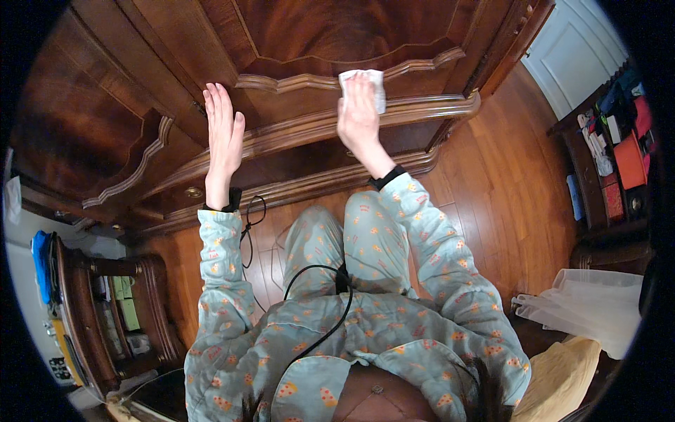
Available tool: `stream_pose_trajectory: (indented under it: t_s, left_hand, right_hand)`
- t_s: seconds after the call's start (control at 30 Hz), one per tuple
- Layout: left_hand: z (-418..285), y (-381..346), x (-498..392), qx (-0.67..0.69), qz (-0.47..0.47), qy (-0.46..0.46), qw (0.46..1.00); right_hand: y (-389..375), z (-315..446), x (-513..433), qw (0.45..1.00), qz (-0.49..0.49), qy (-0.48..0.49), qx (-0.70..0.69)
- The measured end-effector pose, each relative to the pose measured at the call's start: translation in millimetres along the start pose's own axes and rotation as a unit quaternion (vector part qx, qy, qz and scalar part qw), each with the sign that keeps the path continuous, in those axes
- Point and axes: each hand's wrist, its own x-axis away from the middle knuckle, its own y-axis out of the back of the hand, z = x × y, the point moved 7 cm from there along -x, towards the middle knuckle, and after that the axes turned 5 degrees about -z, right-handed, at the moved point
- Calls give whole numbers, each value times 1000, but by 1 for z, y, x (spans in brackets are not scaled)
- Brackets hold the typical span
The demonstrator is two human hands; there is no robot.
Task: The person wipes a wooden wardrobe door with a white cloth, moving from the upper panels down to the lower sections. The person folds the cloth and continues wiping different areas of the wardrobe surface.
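Note:
My right hand [358, 118] lies over a folded white cloth [378, 100], its fingers stretched across it. The cloth rests against the carved wavy moulding [306, 83] low on a dark, polished wooden cabinet door [343, 31]. To the left, my left hand [224, 132] is raised flat with the thumb slightly apart and nothing in it. It is in front of the cabinet near the door's lower left corner; whether the palm touches the wood cannot be told. Below the doors runs a ledge [427, 108] above a drawer front with a round brass knob [193, 192].
A black cable [248, 232] trails over the wooden floor [495, 158] by my knees. At left stands a dark wooden nightstand [95, 327] with things on its shelves. Another crowded shelf unit [585, 174] is at right, near a white door [575, 53]. Sheer white fabric [585, 300] hangs close on my right.

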Motion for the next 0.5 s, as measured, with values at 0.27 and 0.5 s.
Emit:
stream_pose_trajectory:
  t_s: [0.27,0.5]
  left_hand:
    - [-7,0,-4,-51,-18,40,998]
    - [-35,50,-3,-56,-81,4,995]
  right_hand:
    - [0,33,-11,986,20,146,-74]
    - [64,-102,-34,951,69,298,42]
